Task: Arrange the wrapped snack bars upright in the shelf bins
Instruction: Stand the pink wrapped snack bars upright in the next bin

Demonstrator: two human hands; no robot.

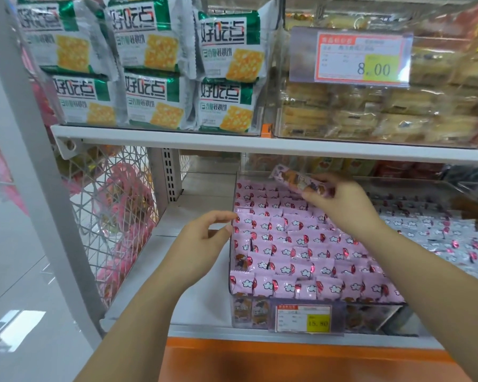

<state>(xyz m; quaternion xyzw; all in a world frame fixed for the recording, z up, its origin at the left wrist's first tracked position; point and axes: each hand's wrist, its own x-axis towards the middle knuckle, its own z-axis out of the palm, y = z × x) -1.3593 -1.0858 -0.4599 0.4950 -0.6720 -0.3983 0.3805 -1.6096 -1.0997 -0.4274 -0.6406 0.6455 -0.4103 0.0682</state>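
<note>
A clear plastic bin point(232, 274) on the lower shelf is packed with pink wrapped snack bars point(295, 244) standing upright in rows. My right hand point(342, 205) pinches one pink wrapped snack bar point(295, 180), held lying sideways above the back of the bin. My left hand point(204, 238) hovers at the bin's left wall, thumb and fingers loosely curved, holding nothing. A neighbouring bin of grey-white wrapped bars point(436, 235) lies to the right.
A shelf board point(177, 140) runs close overhead, carrying green-and-white cracker packs point(149, 64) and clear-wrapped pastries point(384, 114). Price tags point(304, 318) clip to the bin fronts. A white wire mesh panel point(113, 205) and grey upright post point(33, 161) stand left. The bare shelf surface point(199, 194) lies beside the bin.
</note>
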